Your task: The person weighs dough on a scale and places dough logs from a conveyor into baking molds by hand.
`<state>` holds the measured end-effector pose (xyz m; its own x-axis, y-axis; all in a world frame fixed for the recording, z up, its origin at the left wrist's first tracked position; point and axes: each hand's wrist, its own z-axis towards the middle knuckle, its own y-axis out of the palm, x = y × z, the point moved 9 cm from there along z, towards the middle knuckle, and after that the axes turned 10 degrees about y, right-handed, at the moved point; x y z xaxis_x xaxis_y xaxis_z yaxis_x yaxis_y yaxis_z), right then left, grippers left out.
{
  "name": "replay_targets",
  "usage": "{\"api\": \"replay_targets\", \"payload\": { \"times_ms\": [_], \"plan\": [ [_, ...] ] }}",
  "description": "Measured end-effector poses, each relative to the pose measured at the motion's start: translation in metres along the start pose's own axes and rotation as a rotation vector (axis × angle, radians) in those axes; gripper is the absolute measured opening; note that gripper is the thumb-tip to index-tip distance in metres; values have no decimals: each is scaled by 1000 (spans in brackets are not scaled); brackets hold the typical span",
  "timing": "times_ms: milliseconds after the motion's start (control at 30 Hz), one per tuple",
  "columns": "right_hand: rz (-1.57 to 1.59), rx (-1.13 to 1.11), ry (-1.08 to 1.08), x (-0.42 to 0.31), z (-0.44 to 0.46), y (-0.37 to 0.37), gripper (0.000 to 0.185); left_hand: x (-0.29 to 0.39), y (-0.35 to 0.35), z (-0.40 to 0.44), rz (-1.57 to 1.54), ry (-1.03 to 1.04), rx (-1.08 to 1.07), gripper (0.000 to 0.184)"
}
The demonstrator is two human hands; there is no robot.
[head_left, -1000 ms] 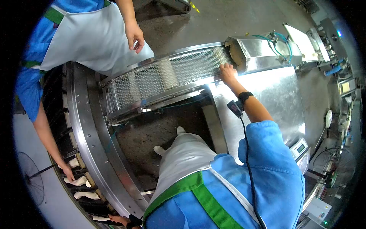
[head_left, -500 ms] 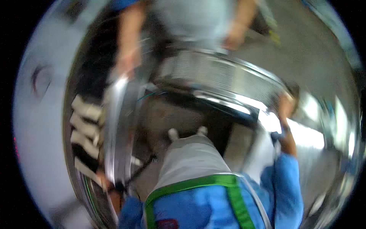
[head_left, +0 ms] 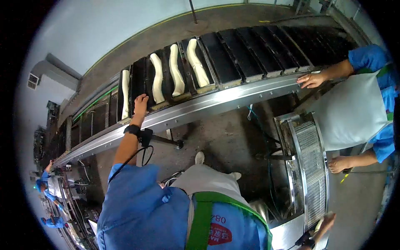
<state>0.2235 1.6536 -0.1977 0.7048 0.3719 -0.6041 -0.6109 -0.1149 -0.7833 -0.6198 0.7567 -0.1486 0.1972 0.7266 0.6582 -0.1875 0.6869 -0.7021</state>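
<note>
My left hand (head_left: 141, 106) rests on the near edge of a black baking pan (head_left: 138, 85), its fingers curled over the rim beside a dough strip (head_left: 157, 79). Other long pale dough strips lie in neighbouring pan troughs, among them a wavy one (head_left: 176, 73) and a straighter one (head_left: 125, 93). At the lower right, my right hand (head_left: 327, 224) is closed around a pale piece, apparently dough (head_left: 319, 225), by the end of a mesh conveyor (head_left: 311, 166). That hand partly hides the piece.
A steel rail (head_left: 225, 95) runs along the pan line. Across from me, a co-worker's hand (head_left: 311, 80) is at the rail and their other hand (head_left: 339, 164) is beside the mesh conveyor. Further people (head_left: 50, 187) stand far left. A support leg (head_left: 164, 141) juts below the rail.
My view has swung round and become sharp, bringing the pan line across the top. My left hand stays at the pans; my right remains near the mesh conveyor, where a pale piece now shows.
</note>
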Motion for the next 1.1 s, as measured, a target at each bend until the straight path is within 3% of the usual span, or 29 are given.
{"api": "replay_targets", "payload": {
  "times_ms": [33,100,133,167,200,267,300,333,400,433,467,533,567,600,633,667,767,800,867,933,1000,1100],
  "plan": [
    [-75,-12,207,-30,-4,-22,49,0,-2,1,25,18,14,32],
    [-10,-107,316,-125,-14,-60,51,17,-1,-6,83,-20,41,33],
    [126,-186,211,-173,-14,-74,52,18,-7,-10,149,-61,73,34],
    [187,10,186,-235,-29,-97,55,-13,4,-4,288,-111,12,35],
    [179,11,160,-291,-35,-104,55,-12,12,-10,214,-72,-51,34],
    [301,36,-64,-409,-43,-111,57,-1,7,-22,33,-246,29,35],
    [379,68,-68,-459,-52,-107,57,11,8,-22,-174,-185,20,34],
    [453,100,-69,-502,-55,-102,58,10,4,-24,-188,-193,27,34],
    [613,-112,-269,-573,-45,-73,57,25,0,-25,-469,-49,22,31],
    [621,-220,-340,-619,-47,-55,54,60,-20,-39,-545,-134,17,29],
    [542,-276,-560,-677,-53,-39,52,64,-35,-43,-555,-141,26,29],
    [775,-336,-770,-777,-86,1,50,72,-61,-47,-642,-93,99,29],
    [806,-361,-821,-822,-112,26,44,85,-85,-54,-499,-78,102,29],
    [819,-282,-776,-860,-135,47,38,62,-90,-56,-552,-80,139,29],
    [769,-223,-875,-897,-165,66,34,48,-96,-62,-583,-119,126,33],
    [769,-287,-924,-924,-190,95,40,38,-102,-70,-612,-155,116,36],
    [745,-609,-1161,-967,-292,206,37,23,-126,-97,-624,-251,200,41],
    [658,-800,-1365,-964,-336,262,46,26,-132,-109,-609,-371,233,40],
    [270,-772,-1823,-926,-407,320,55,25,-144,-118,-539,-326,180,37],
    [29,-929,-1837,-885,-409,357,59,36,-149,-120,-485,-255,204,32],
    [21,-1105,-1802,-875,-394,346,52,64,-144,-121,-542,-245,129,26],
    [-21,-1103,-1719,-860,-348,354,46,91,-140,-97,-96,-52,59,21]
  ]
}}
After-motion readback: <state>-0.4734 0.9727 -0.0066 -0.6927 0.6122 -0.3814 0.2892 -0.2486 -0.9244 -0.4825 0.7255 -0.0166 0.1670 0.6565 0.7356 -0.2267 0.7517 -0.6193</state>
